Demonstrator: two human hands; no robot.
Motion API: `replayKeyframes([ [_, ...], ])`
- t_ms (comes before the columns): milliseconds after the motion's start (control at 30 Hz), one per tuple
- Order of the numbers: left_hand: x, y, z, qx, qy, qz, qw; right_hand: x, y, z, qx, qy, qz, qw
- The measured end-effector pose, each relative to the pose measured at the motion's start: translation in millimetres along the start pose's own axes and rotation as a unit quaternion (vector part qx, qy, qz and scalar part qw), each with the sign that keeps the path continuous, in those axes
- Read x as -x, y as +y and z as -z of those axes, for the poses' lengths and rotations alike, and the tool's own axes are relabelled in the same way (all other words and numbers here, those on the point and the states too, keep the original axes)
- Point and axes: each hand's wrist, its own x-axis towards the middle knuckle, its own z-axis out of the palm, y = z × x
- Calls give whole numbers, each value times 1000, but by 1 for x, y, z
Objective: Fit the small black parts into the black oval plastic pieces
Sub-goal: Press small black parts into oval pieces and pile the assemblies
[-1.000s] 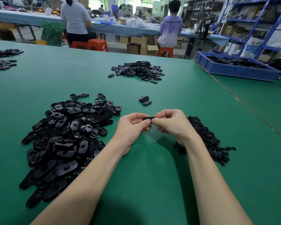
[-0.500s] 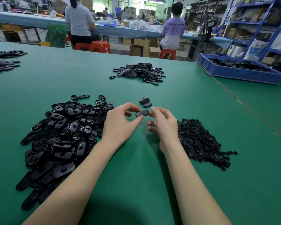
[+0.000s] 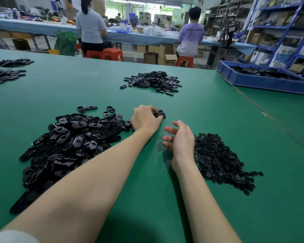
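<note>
We cannot see how many oval pieces (image 3: 160,114) sit under the left hand (image 3: 144,118); its fingers cover them. The left forearm hides part of the oval pile (image 3: 67,142). The tray (image 3: 263,81) runs off the right edge.

Single head-worn wide-angle view, looking forward and down, close over green table (image 3: 191,199), workshop beyond
</note>
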Motion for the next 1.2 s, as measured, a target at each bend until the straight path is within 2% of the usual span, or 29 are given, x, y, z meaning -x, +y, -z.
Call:
replayKeyframes([
  [200,24,0,14,53,11,-42,998,-3,3,-1,24,1,8,1000],
  [367,58,-4,51,163,-58,-46,984,1,5,-3,52,4,15,998],
  [467,68,-7,80,183,-94,-61,977,7,11,-6,120,-13,58,991],
  [600,64,-13,130,81,-190,-88,975,16,22,-10,297,-53,145,942],
  [667,57,-22,155,-8,-228,-84,970,19,24,-11,333,-64,158,928],
  [767,47,-37,180,-110,-265,-73,955,18,24,-10,338,-64,158,925],
  [967,39,-53,187,-186,-335,-38,923,19,24,-8,344,-73,160,922],
  [1067,41,-58,182,-207,-351,-33,913,18,24,-9,345,-74,163,921],
  [1200,41,-63,176,-196,-342,-34,918,18,24,-8,346,-78,163,921],
])
